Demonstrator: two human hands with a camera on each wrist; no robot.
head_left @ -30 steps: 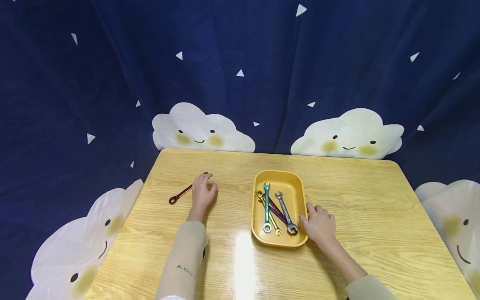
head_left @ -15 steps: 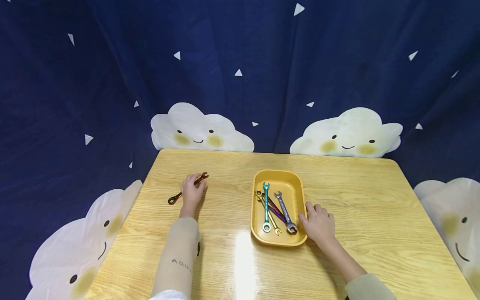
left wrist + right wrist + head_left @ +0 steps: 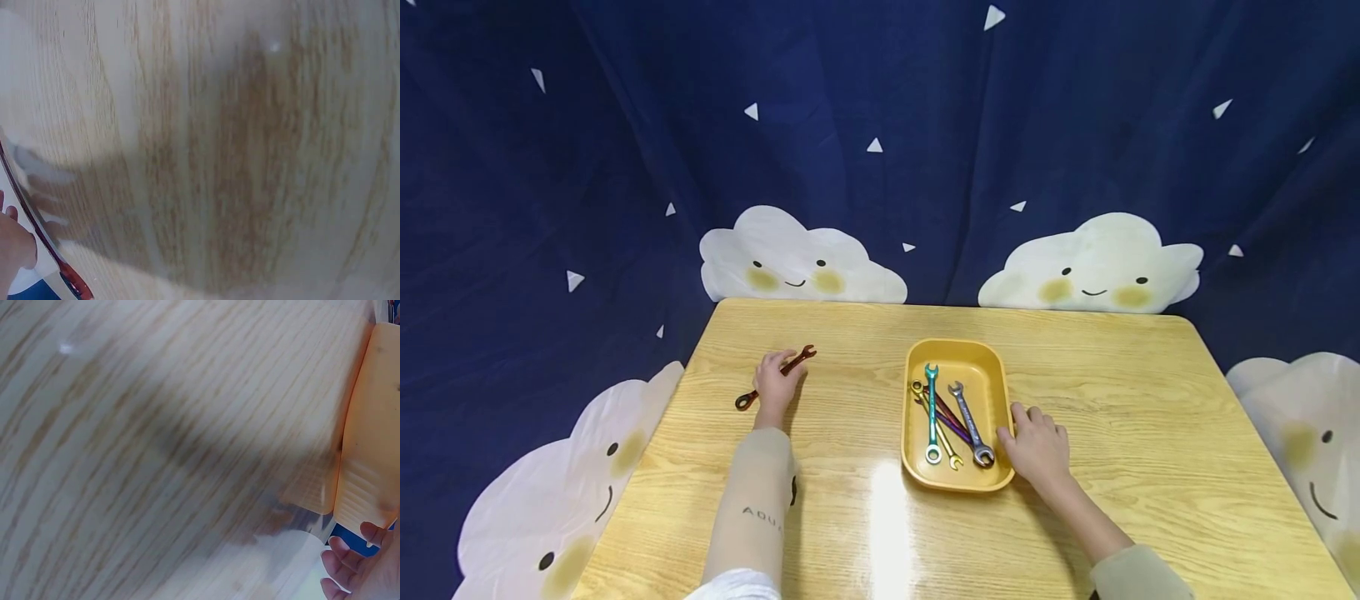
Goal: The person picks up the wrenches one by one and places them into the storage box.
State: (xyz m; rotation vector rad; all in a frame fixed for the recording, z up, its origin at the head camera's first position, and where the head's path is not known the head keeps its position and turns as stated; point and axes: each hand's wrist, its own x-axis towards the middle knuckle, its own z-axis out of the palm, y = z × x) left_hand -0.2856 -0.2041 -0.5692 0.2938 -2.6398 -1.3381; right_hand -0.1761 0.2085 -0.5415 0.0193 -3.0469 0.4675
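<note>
A dark red combination wrench (image 3: 799, 360) lies slanted on the left of the table. My left hand (image 3: 773, 385) is over its middle, fingers reaching past the shaft. In the left wrist view, the wrench (image 3: 37, 228) lies along the tabletop, with the hand (image 3: 14, 247) partly in view beside it and the fingers spread. To the right stands a yellow tray (image 3: 1006, 392) with teal (image 3: 933, 412), gold (image 3: 951, 446), silver-blue (image 3: 967, 417) and other dark wrenches inside. My right hand (image 3: 1041, 446) rests at the tray's right rim with relaxed fingers, seen also by the tray wall (image 3: 369, 437).
The wooden table (image 3: 850, 400) reaches back to a dark blue curtain (image 3: 820, 167) printed with white clouds. A bright reflection lies on the wood in front of the tray, between the arms.
My left hand has moved left and back from the wrench's open end to over its middle, uncovering that end. The right hand and tray hold their place.
</note>
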